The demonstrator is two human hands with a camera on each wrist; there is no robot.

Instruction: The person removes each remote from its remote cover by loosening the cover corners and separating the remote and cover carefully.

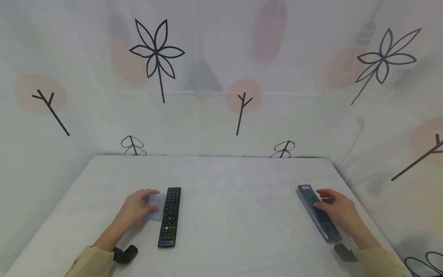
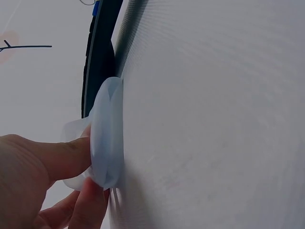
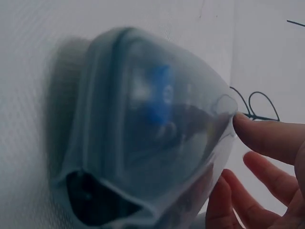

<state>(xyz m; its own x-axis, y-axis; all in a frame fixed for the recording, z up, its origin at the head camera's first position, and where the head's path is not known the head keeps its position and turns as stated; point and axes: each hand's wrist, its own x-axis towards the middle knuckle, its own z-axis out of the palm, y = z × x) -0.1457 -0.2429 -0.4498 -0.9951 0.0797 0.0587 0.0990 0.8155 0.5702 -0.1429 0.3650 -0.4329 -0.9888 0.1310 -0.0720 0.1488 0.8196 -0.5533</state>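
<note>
A folded, translucent pale-blue soft sleeve (image 1: 156, 206) lies flat on the table, and my left hand (image 1: 135, 207) pinches its left side. In the left wrist view the thumb and a finger grip the sleeve (image 2: 106, 136) near the table surface. Just right of it lies a black remote control (image 1: 169, 217) with coloured buttons, uncovered. Over on the right, a second remote control (image 1: 318, 213) lies tilted inside a clear cover. My right hand (image 1: 337, 209) rests against its right side, thumb touching the cover (image 3: 157, 129), the other fingers loosely bent and spread apart.
Both remotes lie on a white table (image 1: 238, 215) with rounded far corners. A pale curtain (image 1: 214, 127) printed with line-drawn plants hangs behind and at the sides. Dark straps (image 1: 125, 254) show by the wrists.
</note>
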